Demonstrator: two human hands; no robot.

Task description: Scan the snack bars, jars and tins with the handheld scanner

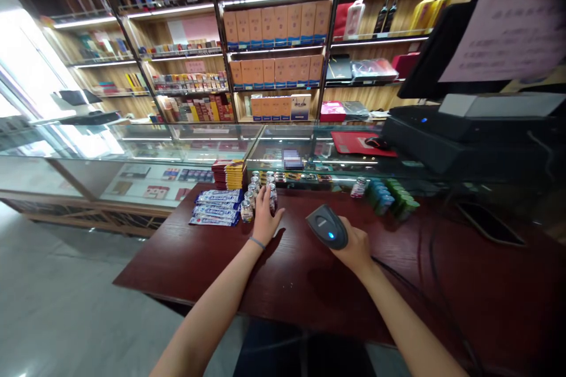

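Note:
My left hand (265, 218) reaches over a cluster of small jars with silvery lids (246, 211), its fingers stretched out and the thumb apart. The hand covers part of the cluster, and whether the fingertips touch a jar is hard to see. In my right hand (357, 247) is a dark barcode scanner (328, 227) with a lit blue light, held above the table and pointing to the left. Its cable (411, 285) trails off to the right. Left of the jars lie blue-and-white packets (215, 208) in a row. A stack of red-and-yellow packs (228, 174) stands behind them.
A lone jar (358, 187) stands near blue cans (381, 197) and green cans (403, 200) at the table's right. A phone (490, 222) lies farther right. Behind the dark red table (186, 271) runs a glass counter (283, 144), with a monitor (424, 50) at right.

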